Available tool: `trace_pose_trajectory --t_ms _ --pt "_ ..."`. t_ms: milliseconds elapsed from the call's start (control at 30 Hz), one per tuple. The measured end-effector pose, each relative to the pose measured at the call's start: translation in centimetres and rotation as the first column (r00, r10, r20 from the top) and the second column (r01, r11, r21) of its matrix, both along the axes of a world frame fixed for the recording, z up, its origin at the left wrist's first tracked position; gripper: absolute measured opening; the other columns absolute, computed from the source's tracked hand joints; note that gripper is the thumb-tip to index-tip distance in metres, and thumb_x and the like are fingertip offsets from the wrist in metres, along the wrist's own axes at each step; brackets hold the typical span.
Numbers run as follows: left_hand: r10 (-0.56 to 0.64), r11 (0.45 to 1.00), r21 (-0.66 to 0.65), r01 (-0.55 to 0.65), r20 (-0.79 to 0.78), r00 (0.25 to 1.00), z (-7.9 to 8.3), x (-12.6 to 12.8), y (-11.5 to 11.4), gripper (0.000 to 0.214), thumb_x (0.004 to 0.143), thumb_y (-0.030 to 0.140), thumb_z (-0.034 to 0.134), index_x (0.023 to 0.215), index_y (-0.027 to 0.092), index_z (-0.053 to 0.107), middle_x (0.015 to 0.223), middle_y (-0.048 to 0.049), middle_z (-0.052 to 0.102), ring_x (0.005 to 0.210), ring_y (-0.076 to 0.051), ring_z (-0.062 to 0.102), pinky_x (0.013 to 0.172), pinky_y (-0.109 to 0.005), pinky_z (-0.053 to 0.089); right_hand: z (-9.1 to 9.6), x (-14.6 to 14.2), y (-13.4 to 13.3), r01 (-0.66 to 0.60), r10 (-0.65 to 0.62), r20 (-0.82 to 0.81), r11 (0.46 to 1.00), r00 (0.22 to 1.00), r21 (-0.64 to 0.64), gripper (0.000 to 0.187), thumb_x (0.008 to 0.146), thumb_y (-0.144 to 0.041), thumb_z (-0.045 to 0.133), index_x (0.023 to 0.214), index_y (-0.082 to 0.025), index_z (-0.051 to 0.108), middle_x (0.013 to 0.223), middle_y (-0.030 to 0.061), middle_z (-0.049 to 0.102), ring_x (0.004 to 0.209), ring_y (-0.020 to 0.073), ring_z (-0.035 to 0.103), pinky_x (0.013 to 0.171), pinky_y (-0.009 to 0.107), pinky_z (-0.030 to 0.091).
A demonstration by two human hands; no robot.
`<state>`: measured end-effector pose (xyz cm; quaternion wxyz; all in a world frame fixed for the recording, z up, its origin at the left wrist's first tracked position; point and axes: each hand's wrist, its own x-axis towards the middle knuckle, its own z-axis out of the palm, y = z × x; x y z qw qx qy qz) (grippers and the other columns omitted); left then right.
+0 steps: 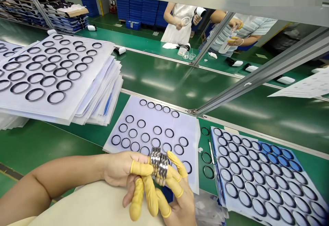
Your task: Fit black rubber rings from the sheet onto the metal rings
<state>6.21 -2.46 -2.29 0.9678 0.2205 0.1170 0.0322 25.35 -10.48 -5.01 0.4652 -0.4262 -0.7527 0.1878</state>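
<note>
A short stack of shiny metal rings (159, 166) is held up between my two hands, in front of my body. My left hand (128, 171) pinches the stack from its left side, thumb and fingers in yellow finger cots. On the other side, my right hand (180, 191) has its cot-covered fingers around the rings. Below and beyond them lies a white sheet (154, 118) with loose dark-rimmed rings (145, 137) in uneven rows. Part of this sheet is hidden behind my hands.
At right, a sheet-covered stack (257, 178) carries many rings, with loose rings (207, 157) and a thin tool (210, 152) beside it. A tall pile of sheets (97, 99) stands at left. A metal frame post (231, 82) slants across. Two people (180, 20) work opposite.
</note>
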Motion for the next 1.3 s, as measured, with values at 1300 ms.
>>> trace_pose_trajectory --t_ms 1300 --pt "0.12 0.959 0.284 -0.019 -0.343 0.931 0.3 0.7 -0.4 0.031 0.059 0.04 0.083 0.073 0.015 0.072 0.067 0.0014 0.067 0.065 -0.013 0.062 0.077 -0.032 0.053 2.0 -1.7 0.8 -0.094 0.094 0.006 0.995 0.996 0.012 0.075 0.088 -0.068 0.035 0.146 -0.021 0.029 0.116 0.0138 0.051 0.103 0.0298 0.055 0.092 0.048 0.043"
